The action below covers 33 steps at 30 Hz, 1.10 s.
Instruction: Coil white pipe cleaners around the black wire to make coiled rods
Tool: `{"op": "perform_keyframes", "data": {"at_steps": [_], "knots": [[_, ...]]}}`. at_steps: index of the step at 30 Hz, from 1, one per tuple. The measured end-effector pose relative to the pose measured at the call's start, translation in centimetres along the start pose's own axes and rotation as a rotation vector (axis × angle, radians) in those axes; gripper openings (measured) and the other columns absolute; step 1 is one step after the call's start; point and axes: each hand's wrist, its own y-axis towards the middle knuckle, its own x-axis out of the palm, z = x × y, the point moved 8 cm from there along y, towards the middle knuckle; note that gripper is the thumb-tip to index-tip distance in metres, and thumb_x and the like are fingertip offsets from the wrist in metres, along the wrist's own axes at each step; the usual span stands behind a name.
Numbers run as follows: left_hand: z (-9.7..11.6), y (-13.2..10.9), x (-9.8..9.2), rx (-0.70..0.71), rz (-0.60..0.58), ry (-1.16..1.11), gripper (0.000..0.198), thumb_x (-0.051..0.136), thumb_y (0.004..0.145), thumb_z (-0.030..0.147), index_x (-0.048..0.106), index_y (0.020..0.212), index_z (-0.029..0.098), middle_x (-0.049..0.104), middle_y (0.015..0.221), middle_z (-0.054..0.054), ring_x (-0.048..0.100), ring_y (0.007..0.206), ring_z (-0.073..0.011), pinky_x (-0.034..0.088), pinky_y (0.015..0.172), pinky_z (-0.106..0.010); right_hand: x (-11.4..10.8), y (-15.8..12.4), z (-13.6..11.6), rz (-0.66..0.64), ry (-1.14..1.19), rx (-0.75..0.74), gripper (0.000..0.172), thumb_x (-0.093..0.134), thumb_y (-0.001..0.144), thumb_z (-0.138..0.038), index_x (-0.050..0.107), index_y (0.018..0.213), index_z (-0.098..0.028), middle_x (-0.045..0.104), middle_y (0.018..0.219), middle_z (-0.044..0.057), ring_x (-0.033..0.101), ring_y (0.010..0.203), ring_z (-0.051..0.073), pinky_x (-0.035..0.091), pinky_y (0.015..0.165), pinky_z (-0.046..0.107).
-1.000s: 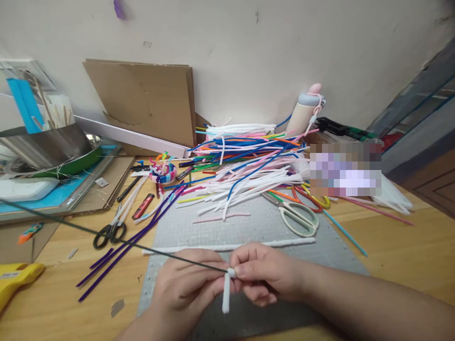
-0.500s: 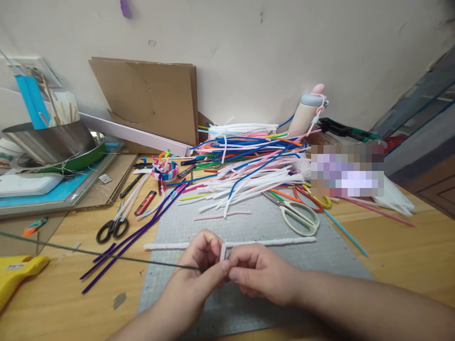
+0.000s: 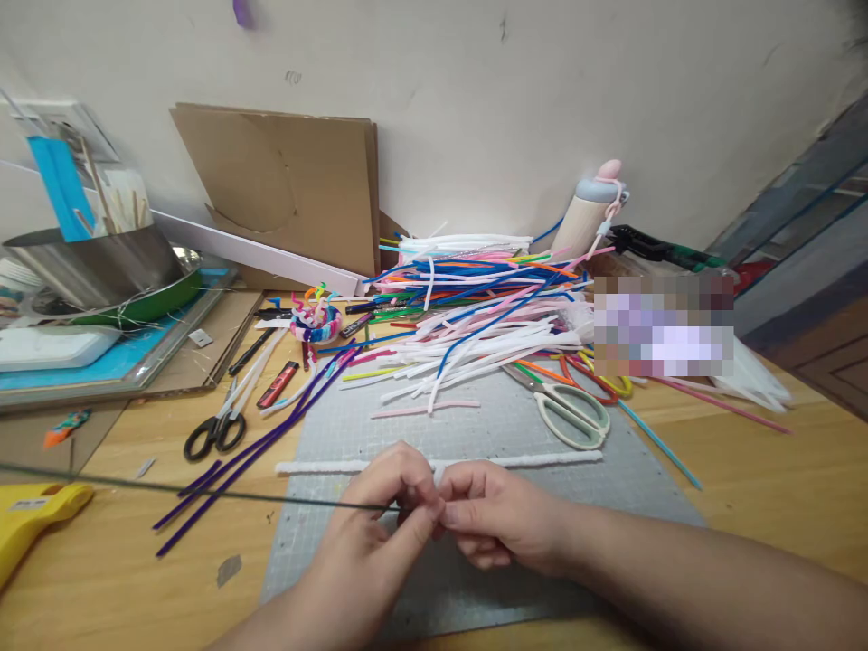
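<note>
My left hand (image 3: 386,538) is closed around one end of a long, thin, dark green stem (image 3: 271,497), which runs out to the left edge of the view. Against its fingertips, my right hand (image 3: 498,515) is pinched shut. Between the two hands a small bit of white pipe cleaner (image 3: 438,471) shows; the fingers hide the rest of it and the stem's end. Just beyond the hands a long fuzzy white pipe cleaner (image 3: 542,460) lies across the grey cutting mat (image 3: 325,579).
A heap of coloured pipe cleaners (image 3: 475,334) spreads behind the mat. Light-handled scissors (image 3: 576,416) lie right, black-handled scissors (image 3: 215,434) left near purple pipe cleaners (image 3: 250,457). A yellow glue gun (image 3: 41,520) lies at far left; a bottle (image 3: 583,217) stands at the back.
The short white piece that stood up between my fingertips is now mostly hidden behind them. My hands have shifted slightly, and the stem's far end sits a little lower.
</note>
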Motion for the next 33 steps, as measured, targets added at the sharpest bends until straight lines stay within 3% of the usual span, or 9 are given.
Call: {"op": "perform_keyframes", "data": {"at_steps": [5,11,13,15,19,22,26,29,33], "knots": [[0.2,0.4,-0.2,0.036,-0.022,0.106,0.012,0.055,0.085,0.026,0.059,0.076,0.019,0.054,0.073,-0.001,0.049,0.070,-0.0139,0.038,0.064,-0.026,-0.1,-0.1,0.1,0.005,0.121,0.029,0.026,0.068,0.076,-0.034,0.050,0.077,-0.015,0.044,0.059,-0.008,0.023,0.038,0.000,0.016,0.034,0.014],[-0.5,0.7,-1.3,0.032,0.098,0.154,0.007,0.061,0.080,0.024,0.066,0.083,0.021,0.059,0.095,-0.007,0.055,0.087,-0.0188,0.042,0.063,-0.026,-0.6,0.0,-0.3,0.038,0.136,-0.048,0.024,0.062,0.082,-0.035,0.045,0.076,-0.018,0.031,0.046,-0.011,0.019,0.037,0.002,0.016,0.036,0.015],[-0.5,0.6,-1.6,0.037,0.131,0.178,0.007,0.061,0.080,0.023,0.066,0.078,0.020,0.062,0.090,-0.007,0.056,0.088,-0.0198,0.043,0.063,-0.027,-0.8,0.0,-0.8,0.074,0.036,-0.116,0.025,0.062,0.080,-0.038,0.048,0.077,-0.018,0.031,0.046,-0.011,0.020,0.037,0.003,0.017,0.037,0.016],[-0.6,0.5,-1.7,-0.002,0.140,0.195,0.007,0.062,0.078,0.024,0.065,0.073,0.019,0.063,0.075,-0.004,0.056,0.073,-0.0175,0.042,0.060,-0.027,-1.0,-0.2,-1.5,0.145,-0.147,-0.198,0.026,0.060,0.081,-0.041,0.050,0.077,-0.017,0.032,0.047,-0.010,0.024,0.039,0.004,0.020,0.039,0.018],[-1.8,0.3,-1.5,-0.208,0.135,0.147,0.021,0.063,0.075,0.032,0.059,0.061,0.017,0.055,0.057,0.000,0.049,0.057,-0.0138,0.037,0.054,-0.025,-1.1,-1.4,-3.7,0.360,-0.695,-0.390,0.024,0.052,0.087,-0.035,0.057,0.074,-0.015,0.046,0.061,-0.003,0.041,0.058,0.009,0.033,0.055,0.023],[-3.3,0.2,-1.3,-0.374,0.145,-0.063,0.028,0.068,0.068,0.037,0.053,0.057,0.017,0.047,0.048,0.004,0.040,0.048,-0.0097,0.030,0.046,-0.021,-0.8,-1.8,-4.2,0.396,-0.877,-0.427,0.024,0.049,0.088,-0.033,0.059,0.074,-0.016,0.050,0.066,-0.001,0.044,0.064,0.010,0.035,0.061,0.024],[-4.8,0.4,-1.0,-0.478,0.127,-0.356,0.030,0.074,0.061,0.039,0.055,0.059,0.015,0.044,0.043,0.006,0.033,0.041,-0.0060,0.025,0.042,-0.019,-1.3,-1.3,-3.4,0.326,-0.574,-0.346,0.024,0.051,0.087,-0.037,0.054,0.075,-0.016,0.040,0.055,-0.006,0.036,0.050,0.007,0.029,0.049,0.021],[-4.8,0.5,-1.2,-0.480,0.136,-0.491,0.028,0.076,0.060,0.035,0.059,0.065,0.014,0.050,0.048,0.004,0.039,0.044,-0.0058,0.030,0.045,-0.018,-1.5,-0.6,-2.3,0.239,-0.284,-0.243,0.028,0.054,0.083,-0.044,0.051,0.078,-0.016,0.032,0.045,-0.010,0.026,0.038,0.005,0.020,0.038,0.019],[-3.8,0.5,-1.5,-0.434,0.192,-0.590,0.020,0.073,0.066,0.025,0.061,0.078,0.015,0.059,0.062,0.001,0.051,0.056,-0.0081,0.036,0.055,-0.019,-1.6,-0.2,-2.0,0.198,-0.166,-0.201,0.028,0.055,0.083,-0.043,0.051,0.079,-0.016,0.035,0.043,-0.010,0.026,0.035,0.004,0.021,0.036,0.017]]}}
